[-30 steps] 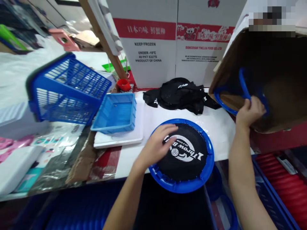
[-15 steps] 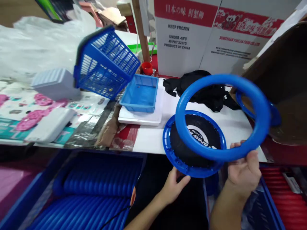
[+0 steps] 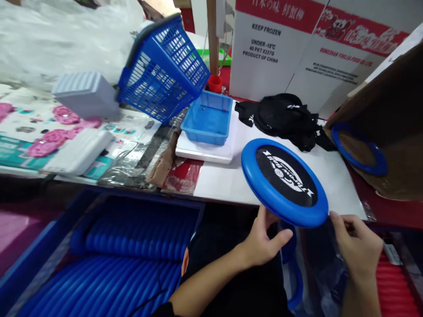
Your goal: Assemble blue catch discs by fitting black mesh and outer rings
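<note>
A blue ring-rimmed disc (image 3: pixel 284 180) with black mesh and a white logo is held tilted over the white table's near edge. My left hand (image 3: pixel 264 240) grips its lower rim from underneath, fingers curled. My right hand (image 3: pixel 357 244) is at the disc's right edge, fingertips touching or just off the rim. Another blue ring (image 3: pixel 358 149) lies inside the brown cardboard box (image 3: pixel 393 119) on the right. A pile of black mesh cloths (image 3: pixel 284 119) sits behind the disc.
A small blue tray (image 3: pixel 206 119) rests on a white board (image 3: pixel 205 152). A tipped blue basket (image 3: pixel 161 70) leans at the left. White cartons (image 3: pixel 291 48) stand behind. Stacked blue rings (image 3: pixel 109 273) fill a bin below left, red ones (image 3: pixel 396 290) below right.
The blue ring my right hand held above the mesh disc now sits on it as one piece. Both hands have lifted the disc off the table toward me.
</note>
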The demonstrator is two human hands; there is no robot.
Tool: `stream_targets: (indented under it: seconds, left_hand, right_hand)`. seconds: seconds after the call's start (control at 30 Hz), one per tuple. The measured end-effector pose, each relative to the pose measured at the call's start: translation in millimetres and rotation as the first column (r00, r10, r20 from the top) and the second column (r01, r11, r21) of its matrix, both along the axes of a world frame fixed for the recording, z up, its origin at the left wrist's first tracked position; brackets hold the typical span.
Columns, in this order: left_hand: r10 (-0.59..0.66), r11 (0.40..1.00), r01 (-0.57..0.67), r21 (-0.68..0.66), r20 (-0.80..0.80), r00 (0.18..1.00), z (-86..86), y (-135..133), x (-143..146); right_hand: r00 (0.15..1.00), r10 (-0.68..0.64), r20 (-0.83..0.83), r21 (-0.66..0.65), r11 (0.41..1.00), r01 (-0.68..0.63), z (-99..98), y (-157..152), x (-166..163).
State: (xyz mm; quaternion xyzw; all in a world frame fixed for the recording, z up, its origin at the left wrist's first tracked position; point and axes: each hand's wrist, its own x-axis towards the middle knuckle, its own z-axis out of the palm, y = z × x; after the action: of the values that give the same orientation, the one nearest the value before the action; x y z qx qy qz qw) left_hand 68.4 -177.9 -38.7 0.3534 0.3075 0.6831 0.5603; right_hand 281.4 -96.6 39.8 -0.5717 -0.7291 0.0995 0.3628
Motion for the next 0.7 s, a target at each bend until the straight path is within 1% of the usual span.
stream_targets:
  seconds: [0.03,0.07,0.1,0.13,0.17,0.2,0.23,0.27,0.33,0.43,0.5,0.53,0.63,0.7]
  left_hand:
    - [0.019,1.000,-0.019,0.015,-0.005,1.000,7.9,7.6,-1.0]
    - [0.035,0.999,-0.035,0.024,0.011,0.999,15.9,15.3,-1.5]
    - [0.049,0.999,-0.049,0.022,0.042,0.998,23.9,22.6,-1.6]
    - [0.063,0.998,-0.064,0.013,0.082,0.995,31.7,29.1,-1.4]
    - [0.083,0.996,-0.084,0.001,0.121,0.989,39.3,34.4,-1.3]
    - [0.111,0.994,-0.110,-0.012,0.154,0.982,46.5,38.4,-1.4]
    - [0.145,0.989,-0.143,-0.025,0.181,0.973,53.2,40.9,-1.9]
    - [0.181,0.983,-0.177,-0.040,0.202,0.963,59.3,42.2,-3.0]
    - [0.236,0.972,-0.228,-0.062,0.234,0.943,69.7,41.2,-6.0]
    - [0.275,0.961,-0.267,-0.067,0.256,0.927,79.8,34.4,-10.1]
    - [0.290,0.957,-0.285,-0.056,0.255,0.923,83.2,28.5,-10.5]
    - [0.290,0.957,-0.286,-0.054,0.254,0.923,84.0,25.5,-10.1]
    - [0.250,0.968,-0.240,-0.068,0.243,0.937,84.4,16.6,-7.3]
    - [0.219,0.975,-0.207,-0.078,0.215,0.952,84.1,10.9,-5.8]
  right_hand:
    - [0.992,0.100,0.078,0.119,0.987,-0.109,4.9,3.4,-3.4]
    - [0.966,0.217,0.141,0.197,0.950,-0.242,10.5,8.0,-9.0]
    - [0.921,0.338,0.195,0.229,0.897,-0.378,17.1,13.7,-16.5]
    - [0.865,0.436,0.249,0.213,0.846,-0.488,24.7,20.1,-25.2]
    - [0.798,0.526,0.294,0.170,0.793,-0.585,33.1,26.7,-34.4]
    - [0.727,0.607,0.322,0.100,0.741,-0.664,42.1,33.0,-43.6]
    - [0.659,0.673,0.336,0.033,0.691,-0.722,51.1,38.5,-52.1]
    - [0.609,0.716,0.340,0.001,0.648,-0.762,59.8,43.0,-59.5]
    - [0.556,0.765,0.325,-0.020,0.593,-0.805,75.1,48.4,-70.7]
    - [0.531,0.807,0.260,-0.044,0.559,-0.828,91.4,51.0,-78.7]
    - [0.530,0.821,0.214,-0.073,0.554,-0.829,99.1,51.4,-79.5]
    - [0.543,0.815,0.201,-0.068,0.565,-0.823,102.4,51.2,-78.8]
    - [0.624,0.757,0.193,0.022,0.633,-0.774,110.3,47.4,-73.6]
    - [0.646,0.734,0.209,0.066,0.648,-0.759,112.8,41.0,-69.6]
